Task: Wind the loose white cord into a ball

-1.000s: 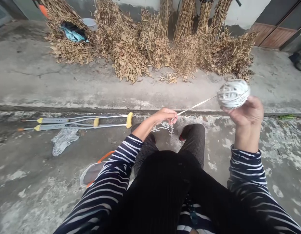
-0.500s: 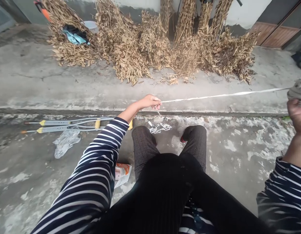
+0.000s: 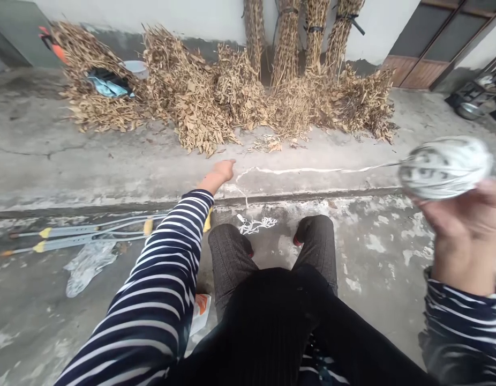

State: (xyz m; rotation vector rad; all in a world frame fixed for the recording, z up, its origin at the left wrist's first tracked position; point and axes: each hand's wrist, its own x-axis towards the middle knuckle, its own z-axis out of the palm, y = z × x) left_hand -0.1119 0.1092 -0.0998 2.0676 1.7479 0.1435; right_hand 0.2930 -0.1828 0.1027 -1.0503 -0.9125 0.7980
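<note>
Cord (image 3: 300,171) has slackened beside left hand (image 3: 221,172), whose closure is unclear; right hand (image 3: 465,225) clasps ball (image 3: 444,166).

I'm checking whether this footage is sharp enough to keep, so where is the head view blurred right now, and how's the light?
Head view: motion blur smears the ball of white strip and softens the right hand; the dried plants look clearer; light is soft and even, with no hard shadows.

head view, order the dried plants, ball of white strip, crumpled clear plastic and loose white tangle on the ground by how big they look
1. Dried plants
2. Ball of white strip, though nearness to the camera, in the right hand, probably enlarges it
3. Crumpled clear plastic
4. Loose white tangle
</note>
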